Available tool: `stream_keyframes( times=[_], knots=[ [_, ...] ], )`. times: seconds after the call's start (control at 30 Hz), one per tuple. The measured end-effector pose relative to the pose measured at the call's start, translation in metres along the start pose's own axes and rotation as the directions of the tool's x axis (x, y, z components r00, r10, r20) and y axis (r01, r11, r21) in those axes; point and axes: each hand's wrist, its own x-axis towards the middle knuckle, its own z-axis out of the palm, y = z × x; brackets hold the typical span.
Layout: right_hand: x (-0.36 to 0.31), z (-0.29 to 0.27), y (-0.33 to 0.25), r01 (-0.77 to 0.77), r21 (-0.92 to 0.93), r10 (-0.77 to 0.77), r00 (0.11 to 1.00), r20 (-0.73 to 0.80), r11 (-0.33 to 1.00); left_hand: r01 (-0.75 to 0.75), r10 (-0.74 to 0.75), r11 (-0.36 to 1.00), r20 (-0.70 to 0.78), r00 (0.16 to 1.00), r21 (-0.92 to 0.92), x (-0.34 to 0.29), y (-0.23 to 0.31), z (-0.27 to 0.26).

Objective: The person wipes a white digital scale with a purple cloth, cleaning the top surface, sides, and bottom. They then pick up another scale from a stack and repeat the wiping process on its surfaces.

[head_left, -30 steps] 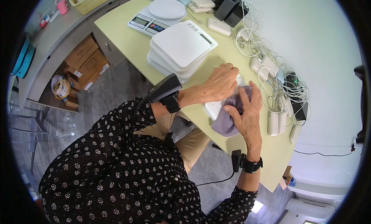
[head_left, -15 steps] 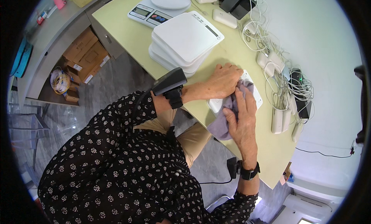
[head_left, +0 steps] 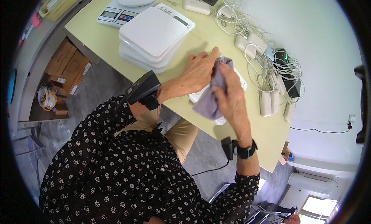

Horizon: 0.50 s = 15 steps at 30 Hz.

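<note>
Partly covered by a grey-purple cloth (head_left: 208, 104), a flat white scale (head_left: 242, 82) with rounded corners lies on the yellow table. Its far corner and near edge show past the cloth. My right hand (head_left: 232, 98) presses the cloth onto it, fingers bent over the fabric and slightly blurred. At the scale's left side, my left hand (head_left: 199, 72) holds its edge, one finger reaching out past the far end; the fingertips are partly hidden. To the left of that hand stands a stack of white kitchen scales (head_left: 156, 31), the top one with a small display.
Another scale (head_left: 123, 13) with a round platform stands at the far left of the table (head_left: 266, 146). Tangled white cables (head_left: 251, 34) and several white adapters (head_left: 266, 102) line the wall side. Cardboard boxes (head_left: 69, 65) sit in a shelf at left.
The view has shifted, so the table sits further left in it. My right hand and the cloth have moved toward the scale's far end, and my left index finger now stretches out.
</note>
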Motion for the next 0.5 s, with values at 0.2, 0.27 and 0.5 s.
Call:
stream_keyframes(
  times=[0.2,0.27,0.5],
  knots=[
    [-0.056,-0.024,-0.034,0.046,-0.082,-0.032,0.985,0.168,0.996,0.015,-0.018,0.998,0.049,0.999,0.053,-0.001,0.006,-0.003],
    [-0.062,-0.037,-0.02,0.051,-0.14,-0.028,0.987,0.161,0.989,-0.011,0.006,0.998,0.071,0.997,0.067,0.0,0.006,-0.006],
    [-0.021,-0.039,0.038,-0.072,-0.154,0.071,0.997,-0.014,0.985,-0.048,0.04,0.991,0.065,0.997,0.122,-0.001,0.005,-0.009]
  ],
)
